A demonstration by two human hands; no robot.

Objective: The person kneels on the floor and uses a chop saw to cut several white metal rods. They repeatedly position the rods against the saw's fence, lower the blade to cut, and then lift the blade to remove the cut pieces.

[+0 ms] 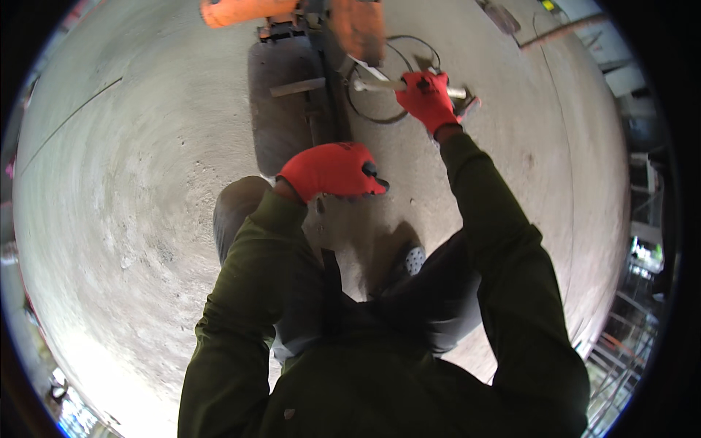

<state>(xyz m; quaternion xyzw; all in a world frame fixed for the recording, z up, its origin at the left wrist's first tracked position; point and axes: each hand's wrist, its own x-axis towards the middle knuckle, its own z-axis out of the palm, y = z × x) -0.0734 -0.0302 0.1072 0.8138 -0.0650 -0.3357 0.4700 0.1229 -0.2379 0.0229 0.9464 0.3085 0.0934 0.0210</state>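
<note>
My right hand (426,99), in a red glove with dark patches, is closed around the pale handle (371,85) of a tool. The handle lies crosswise, its rounded end sticking out left of the fist. At its other end is a dark and reddish part, blurred, so its kind is unclear. My left hand (328,172), also red-gloved, is curled closed above the near end of a long dark slab-like part (281,109). Whatever its fingers may hold is hidden. A thin flat bar (297,87) lies across that dark part.
Beyond the dark part stand an orange cylinder (244,10) and an orange block (358,29). A looped black cable (372,119) lies on the concrete floor (139,168) by my right hand. Metal pieces (562,31) lie far right. My knees and one shoe are close by.
</note>
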